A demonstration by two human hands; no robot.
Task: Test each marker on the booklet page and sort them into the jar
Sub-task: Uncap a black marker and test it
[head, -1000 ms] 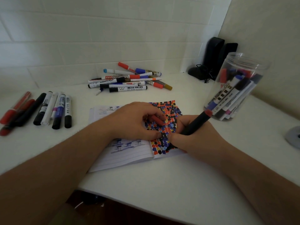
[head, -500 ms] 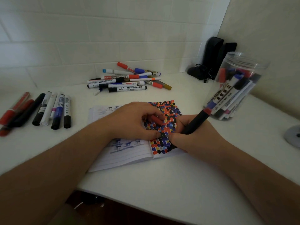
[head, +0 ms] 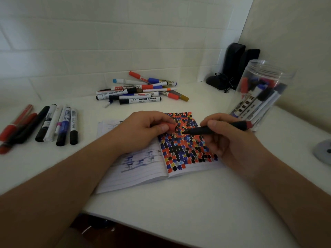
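Observation:
An open booklet point(head: 143, 174) lies on the white counter, its right page covered with red, blue and black marks. My right hand point(head: 231, 145) grips a black marker with a red end point(head: 220, 128), held level above the page, tip pointing left. My left hand point(head: 143, 131) pinches the red cap point(head: 169, 127) close to that tip, the two apart. A clear plastic jar point(head: 263, 93) with several markers stands at the right. An untidy heap of markers point(head: 141, 91) lies at the back.
A row of markers point(head: 48, 122) lies at the left of the counter. Two black upright objects with a cord point(head: 231, 67) stand in the back corner. A grey round object point(head: 324, 151) sits at the right edge. The counter's front edge runs below the booklet.
My right hand has lifted the marker off the page and turned it from upright to level. My left hand has raised the red cap toward its tip.

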